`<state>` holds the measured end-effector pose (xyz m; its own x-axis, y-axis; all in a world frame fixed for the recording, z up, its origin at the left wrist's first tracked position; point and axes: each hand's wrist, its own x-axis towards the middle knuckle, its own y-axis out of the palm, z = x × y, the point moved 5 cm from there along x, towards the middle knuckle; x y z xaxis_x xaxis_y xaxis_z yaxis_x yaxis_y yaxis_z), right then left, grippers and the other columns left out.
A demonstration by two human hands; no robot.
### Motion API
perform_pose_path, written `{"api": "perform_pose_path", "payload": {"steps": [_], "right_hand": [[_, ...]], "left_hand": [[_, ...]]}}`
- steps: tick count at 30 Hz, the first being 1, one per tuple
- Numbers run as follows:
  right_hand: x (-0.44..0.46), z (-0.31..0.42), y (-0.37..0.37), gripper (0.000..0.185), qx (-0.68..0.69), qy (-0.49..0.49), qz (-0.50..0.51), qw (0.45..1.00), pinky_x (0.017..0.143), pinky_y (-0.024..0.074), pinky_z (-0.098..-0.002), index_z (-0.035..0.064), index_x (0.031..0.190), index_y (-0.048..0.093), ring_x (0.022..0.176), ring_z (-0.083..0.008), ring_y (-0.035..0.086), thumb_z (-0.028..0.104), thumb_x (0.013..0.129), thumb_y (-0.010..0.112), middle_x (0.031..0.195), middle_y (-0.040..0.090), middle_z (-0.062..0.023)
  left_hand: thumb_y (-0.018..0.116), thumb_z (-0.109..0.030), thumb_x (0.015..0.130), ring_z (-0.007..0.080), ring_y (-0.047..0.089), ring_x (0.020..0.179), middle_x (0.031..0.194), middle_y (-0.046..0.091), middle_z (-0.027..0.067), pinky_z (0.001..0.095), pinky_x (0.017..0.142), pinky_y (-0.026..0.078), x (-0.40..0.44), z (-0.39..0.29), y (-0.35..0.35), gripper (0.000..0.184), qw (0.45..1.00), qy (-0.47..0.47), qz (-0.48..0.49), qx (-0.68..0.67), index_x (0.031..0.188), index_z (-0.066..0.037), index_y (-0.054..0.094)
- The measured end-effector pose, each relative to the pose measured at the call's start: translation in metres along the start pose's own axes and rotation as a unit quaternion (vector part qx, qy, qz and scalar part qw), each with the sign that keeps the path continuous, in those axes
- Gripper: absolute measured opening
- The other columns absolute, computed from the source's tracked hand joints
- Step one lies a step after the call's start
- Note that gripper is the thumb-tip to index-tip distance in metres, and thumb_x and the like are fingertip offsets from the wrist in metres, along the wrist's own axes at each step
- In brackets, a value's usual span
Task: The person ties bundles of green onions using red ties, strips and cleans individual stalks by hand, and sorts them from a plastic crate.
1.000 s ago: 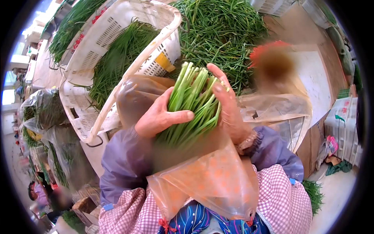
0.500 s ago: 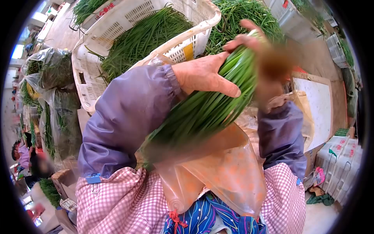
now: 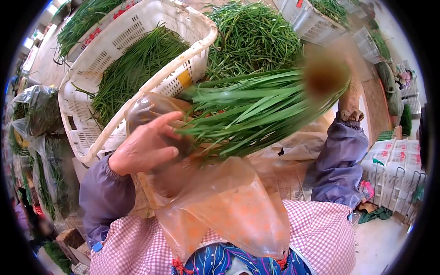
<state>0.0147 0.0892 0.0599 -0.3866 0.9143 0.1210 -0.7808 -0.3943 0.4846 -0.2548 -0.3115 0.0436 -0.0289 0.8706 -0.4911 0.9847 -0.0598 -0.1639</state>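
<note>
A bundle of long green leafy stalks [image 3: 256, 110] lies level across the middle, its loose leaf tips pointing left. My right hand [image 3: 346, 85] grips the bundle at its right end, partly hidden by a brown blurred spot. At the leaf tips, my left hand [image 3: 149, 144] is open with its fingers apart, holding nothing. Below the bundle a clear plastic apron with an orange pattern [image 3: 229, 204] covers my lap. Behind it rises a heap of green stalks [image 3: 252, 39].
A white slotted basket [image 3: 160, 75] with more stalks stands at the upper left. Plastic-wrapped greens [image 3: 39, 110] are at the far left. White crates [image 3: 394, 172] stand at the right, and another crate [image 3: 311, 25] sits at the back.
The bundle has swung from upright to level, leaf tips now to the left. My left hand has let go of it and moved left; my right hand has shifted right with the stalk end.
</note>
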Motion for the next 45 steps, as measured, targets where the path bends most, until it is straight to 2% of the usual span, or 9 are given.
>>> {"api": "perform_pose_path", "payload": {"steps": [3,7,15,20,25,30,36,41,45], "right_hand": [[0.002,-0.002,-0.024,0.038,-0.021,0.001,-0.014,1.000,0.075,0.0494,-0.0339,0.0033,0.115,0.043,0.080,-0.0217,0.056,0.010,0.085,0.064,0.083,0.055,-0.0080],[-0.012,-0.004,-0.023,0.030,-0.102,-0.021,-0.013,0.995,0.074,0.0490,-0.0321,0.0032,0.109,0.048,0.079,-0.0200,0.056,0.014,0.086,0.064,0.081,0.056,-0.0071],[-0.041,-0.006,-0.008,0.020,-0.131,-0.025,-0.028,0.991,0.074,0.0471,-0.0285,0.0033,0.088,0.056,0.077,-0.0165,0.057,0.023,0.090,0.059,0.082,0.058,-0.0067],[-0.040,-0.012,-0.013,0.021,-0.179,0.002,-0.022,0.984,0.075,0.0468,-0.0278,0.0030,0.088,0.057,0.076,-0.0160,0.057,0.023,0.089,0.059,0.081,0.060,-0.0061],[-0.040,-0.015,-0.019,0.022,-0.160,-0.011,-0.014,0.987,0.075,0.0473,-0.0276,0.0023,0.088,0.058,0.077,-0.0163,0.059,0.024,0.089,0.060,0.082,0.061,-0.0064],[-0.040,-0.011,-0.030,0.025,-0.170,-0.023,-0.003,0.985,0.076,0.0475,-0.0267,0.0016,0.093,0.061,0.080,-0.0160,0.060,0.026,0.090,0.059,0.086,0.063,-0.0065],[0.002,-0.023,-0.099,0.027,-0.150,0.055,0.013,0.987,0.083,0.0452,-0.0256,0.0005,0.103,0.059,0.090,-0.0138,0.058,0.026,0.096,0.050,0.098,0.061,-0.0063],[-0.002,-0.017,-0.090,0.026,-0.232,-0.014,0.058,0.971,0.085,0.0445,-0.0255,0.0008,0.105,0.057,0.091,-0.0136,0.056,0.023,0.098,0.045,0.100,0.060,-0.0060],[-0.005,-0.015,-0.091,0.026,-0.149,-0.016,0.099,0.984,0.085,0.0440,-0.0250,-0.0003,0.107,0.055,0.092,-0.0131,0.056,0.022,0.099,0.044,0.102,0.059,-0.0055]], "left_hand": [[0.060,0.000,0.079,0.0070,0.057,0.074,0.101,0.061,0.0057,0.0222,0.066,0.049,-0.003,-0.016,-0.011,0.050,0.969,0.106,-0.217,0.058,0.128,-0.006,0.050],[0.059,-0.002,0.084,0.0050,0.055,0.068,0.086,0.063,0.0023,0.0205,0.063,0.047,0.011,-0.025,-0.011,0.019,0.939,0.178,-0.295,-0.008,0.102,0.000,0.064],[0.059,-0.014,0.088,0.0077,0.055,0.065,0.074,0.064,0.0061,0.0232,0.059,0.046,0.055,-0.013,0.032,0.020,0.973,0.073,-0.203,0.080,0.093,0.004,0.065],[0.060,-0.026,0.089,0.0120,0.053,0.060,0.067,0.058,0.0094,0.0287,0.057,0.044,0.078,-0.028,0.041,0.029,0.954,0.148,-0.207,0.155,0.092,0.003,0.064],[0.057,-0.014,0.091,0.0047,0.046,0.065,0.071,0.053,-0.0041,0.0212,0.059,0.040,0.091,-0.015,0.038,0.016,0.976,0.143,-0.167,0.003,0.084,0.000,0.060],[0.055,-0.017,0.092,0.0016,0.041,0.056,0.067,0.050,-0.0059,0.0164,0.050,0.031,0.061,-0.011,0.007,0.015,0.910,0.144,-0.321,-0.220,0.081,-0.006,0.060],[0.058,-0.009,0.090,0.0026,0.047,0.059,0.072,0.055,-0.0038,0.0176,0.053,0.038,0.029,0.009,0.012,0.009,0.954,0.115,-0.270,0.067,0.089,-0.001,0.063],[0.059,0.001,0.080,0.0307,0.064,0.078,0.086,0.065,0.0161,0.0343,0.072,0.050,0.026,0.009,0.031,0.015,0.907,0.181,-0.306,0.227,0.094,0.002,0.063],[0.059,-0.004,0.080,0.0361,0.063,0.085,0.089,0.066,0.0181,0.0399,0.076,0.050,0.027,0.016,0.038,0.013,0.907,0.156,-0.310,0.240,0.091,0.001,0.065]]}}
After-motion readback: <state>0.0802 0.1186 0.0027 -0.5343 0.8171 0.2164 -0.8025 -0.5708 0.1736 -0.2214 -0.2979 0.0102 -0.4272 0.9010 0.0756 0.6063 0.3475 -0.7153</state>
